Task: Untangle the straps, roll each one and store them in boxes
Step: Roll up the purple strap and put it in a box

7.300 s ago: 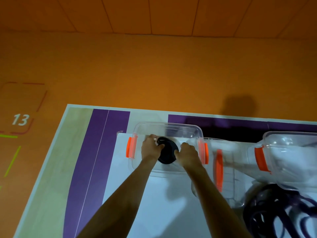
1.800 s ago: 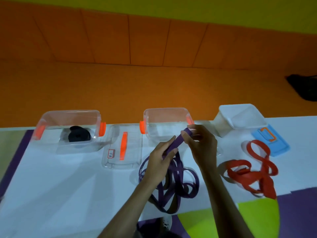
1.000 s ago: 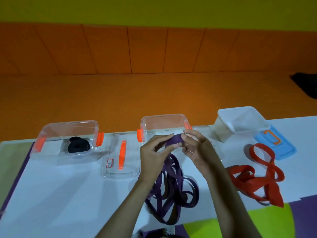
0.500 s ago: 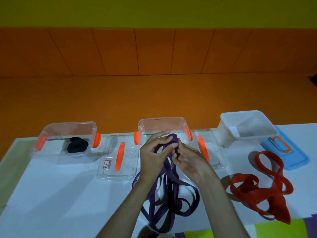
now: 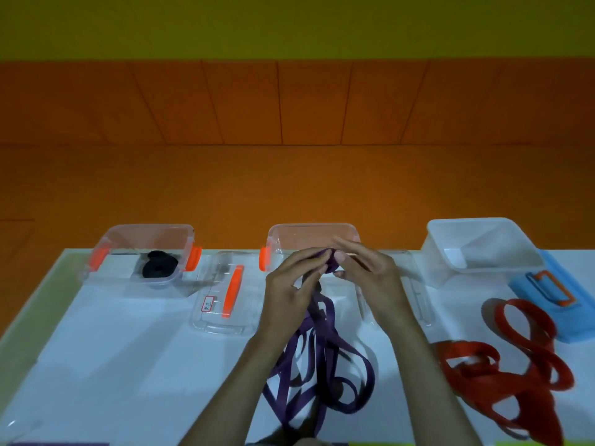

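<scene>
A purple strap (image 5: 317,371) lies in loose loops on the white table, its upper end lifted. My left hand (image 5: 289,284) and my right hand (image 5: 365,272) pinch that end together, where a small coil has formed, just in front of the middle clear box (image 5: 310,235). A rolled black strap (image 5: 159,268) sits inside the left clear box (image 5: 106,249) with orange clips. A red strap (image 5: 508,362) lies tangled on the right.
A clear lid with an orange handle (image 5: 225,297) lies between the left and middle boxes. Another clear lid (image 5: 415,294) lies behind my right hand. A white box (image 5: 483,249) stands at the far right beside its blue lid (image 5: 553,300). An orange wall rises behind the table.
The black roll went into the left box earlier. Since then my hands took the purple strap's end and started coiling it; my fingers have closed tighter round the coil.
</scene>
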`<state>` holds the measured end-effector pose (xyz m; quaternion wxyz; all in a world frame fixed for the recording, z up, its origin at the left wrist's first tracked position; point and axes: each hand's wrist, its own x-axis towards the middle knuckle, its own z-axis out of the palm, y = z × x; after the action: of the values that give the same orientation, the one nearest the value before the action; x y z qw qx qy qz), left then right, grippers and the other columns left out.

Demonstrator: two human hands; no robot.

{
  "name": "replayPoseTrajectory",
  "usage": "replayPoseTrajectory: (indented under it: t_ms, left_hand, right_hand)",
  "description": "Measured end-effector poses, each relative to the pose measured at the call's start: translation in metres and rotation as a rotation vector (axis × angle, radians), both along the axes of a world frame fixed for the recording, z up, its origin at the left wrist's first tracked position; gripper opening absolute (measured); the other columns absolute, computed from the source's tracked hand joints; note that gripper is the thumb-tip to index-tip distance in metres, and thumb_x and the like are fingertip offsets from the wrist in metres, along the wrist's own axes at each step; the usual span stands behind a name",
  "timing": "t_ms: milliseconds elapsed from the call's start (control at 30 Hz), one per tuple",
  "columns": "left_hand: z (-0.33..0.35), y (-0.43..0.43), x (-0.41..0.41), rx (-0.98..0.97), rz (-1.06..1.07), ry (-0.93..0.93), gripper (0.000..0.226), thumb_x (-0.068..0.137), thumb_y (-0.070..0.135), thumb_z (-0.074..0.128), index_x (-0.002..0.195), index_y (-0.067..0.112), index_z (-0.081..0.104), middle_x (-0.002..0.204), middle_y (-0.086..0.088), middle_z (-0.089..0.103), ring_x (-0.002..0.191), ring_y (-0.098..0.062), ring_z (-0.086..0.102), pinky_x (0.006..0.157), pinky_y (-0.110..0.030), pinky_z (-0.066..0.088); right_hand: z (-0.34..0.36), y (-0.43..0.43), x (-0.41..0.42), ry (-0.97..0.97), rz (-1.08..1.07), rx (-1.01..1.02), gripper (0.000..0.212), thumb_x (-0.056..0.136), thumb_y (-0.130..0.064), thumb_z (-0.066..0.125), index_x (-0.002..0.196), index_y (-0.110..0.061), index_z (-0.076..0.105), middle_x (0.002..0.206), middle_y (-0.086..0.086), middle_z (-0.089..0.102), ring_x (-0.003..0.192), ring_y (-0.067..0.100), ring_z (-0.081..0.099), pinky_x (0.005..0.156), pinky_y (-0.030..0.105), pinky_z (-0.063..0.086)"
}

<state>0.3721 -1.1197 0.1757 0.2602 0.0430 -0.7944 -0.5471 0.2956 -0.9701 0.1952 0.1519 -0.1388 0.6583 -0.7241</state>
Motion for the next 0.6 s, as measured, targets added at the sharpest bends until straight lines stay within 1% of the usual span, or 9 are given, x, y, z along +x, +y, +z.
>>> replayPoseTrajectory:
  t_ms: [33, 100, 167, 233, 300, 400, 467, 500, 600]
  left_hand:
    - [0.004, -0.001, 0.001, 0.041, 0.002, -0.005, 0.031, 0.098, 0.006, 0.070, 0.128, 0.015, 0.074, 0.126, 0.010, 0.073, 0.114, -0.004, 0.068, 0.097, -0.020, 0.053]
    - [0.009, 0.003, 0.003, 0.171, -0.002, -0.030, 0.032, 0.096, 0.010, 0.074, 0.127, 0.017, 0.070, 0.121, 0.012, 0.074, 0.108, -0.003, 0.070, 0.091, -0.019, 0.055]
    - [0.011, 0.008, 0.005, 0.303, 0.008, -0.034, 0.029, 0.090, 0.008, 0.079, 0.117, 0.017, 0.072, 0.116, 0.007, 0.076, 0.113, -0.011, 0.071, 0.096, -0.027, 0.057]
    - [0.013, 0.012, 0.006, 0.319, 0.034, -0.014, 0.026, 0.086, 0.007, 0.083, 0.110, 0.014, 0.076, 0.113, 0.004, 0.077, 0.114, -0.016, 0.071, 0.099, -0.030, 0.057]
    - [0.013, 0.011, 0.005, 0.307, 0.036, -0.005, 0.023, 0.085, 0.008, 0.083, 0.108, 0.011, 0.078, 0.111, 0.001, 0.076, 0.114, -0.019, 0.071, 0.099, -0.032, 0.057]
    - [0.015, 0.010, 0.006, 0.275, 0.012, 0.000, 0.018, 0.091, 0.010, 0.078, 0.109, 0.014, 0.078, 0.110, 0.004, 0.077, 0.113, -0.021, 0.071, 0.097, -0.034, 0.057]
    - [0.015, 0.014, 0.007, 0.254, 0.007, 0.000, 0.017, 0.095, 0.011, 0.075, 0.110, 0.016, 0.077, 0.108, 0.008, 0.077, 0.111, -0.018, 0.072, 0.095, -0.029, 0.056]
    - [0.014, 0.018, 0.007, 0.259, 0.019, -0.007, 0.016, 0.095, 0.011, 0.074, 0.110, 0.018, 0.077, 0.106, 0.011, 0.077, 0.109, -0.015, 0.072, 0.093, -0.025, 0.056]
    - [0.007, 0.026, 0.009, 0.302, 0.020, -0.036, 0.017, 0.095, 0.013, 0.075, 0.111, 0.017, 0.075, 0.104, 0.012, 0.077, 0.103, -0.011, 0.073, 0.088, -0.019, 0.055]
  right_hand:
    - [0.007, 0.003, 0.000, 0.084, 0.033, 0.048, 0.029, 0.091, -0.013, 0.078, 0.119, -0.020, 0.077, 0.112, -0.006, 0.079, 0.104, 0.011, 0.074, 0.090, 0.030, 0.060]
    - [0.009, 0.007, -0.001, 0.142, 0.021, 0.099, 0.028, 0.085, -0.010, 0.083, 0.111, -0.019, 0.080, 0.107, -0.006, 0.080, 0.102, 0.011, 0.075, 0.089, 0.027, 0.058]
    - [0.009, 0.006, 0.001, 0.143, -0.045, 0.071, 0.024, 0.084, -0.010, 0.084, 0.105, -0.019, 0.080, 0.104, -0.006, 0.080, 0.102, 0.012, 0.075, 0.088, 0.028, 0.059]
    - [0.009, 0.005, 0.007, 0.108, -0.115, -0.012, 0.017, 0.085, -0.014, 0.082, 0.101, -0.019, 0.079, 0.105, -0.001, 0.080, 0.105, 0.016, 0.075, 0.089, 0.035, 0.061]
    - [0.004, 0.001, 0.015, 0.057, -0.137, -0.099, 0.012, 0.086, -0.020, 0.079, 0.098, -0.019, 0.076, 0.108, 0.006, 0.078, 0.110, 0.024, 0.073, 0.087, 0.041, 0.063]
    - [-0.002, 0.003, 0.023, -0.008, -0.130, -0.172, 0.014, 0.087, -0.016, 0.077, 0.099, -0.012, 0.072, 0.113, 0.013, 0.074, 0.111, 0.031, 0.072, 0.081, 0.042, 0.064]
    - [-0.003, 0.008, 0.025, -0.001, -0.118, -0.134, 0.019, 0.086, -0.011, 0.079, 0.103, -0.008, 0.070, 0.111, 0.012, 0.075, 0.110, 0.032, 0.072, 0.078, 0.040, 0.064]
    - [-0.003, 0.010, 0.026, 0.017, -0.127, -0.092, 0.023, 0.085, -0.009, 0.082, 0.104, -0.009, 0.071, 0.109, 0.009, 0.076, 0.108, 0.031, 0.072, 0.078, 0.039, 0.064]
    - [0.000, 0.017, 0.024, 0.088, -0.184, 0.029, 0.034, 0.081, -0.012, 0.088, 0.109, -0.023, 0.072, 0.107, -0.002, 0.077, 0.104, 0.017, 0.074, 0.084, 0.032, 0.062]
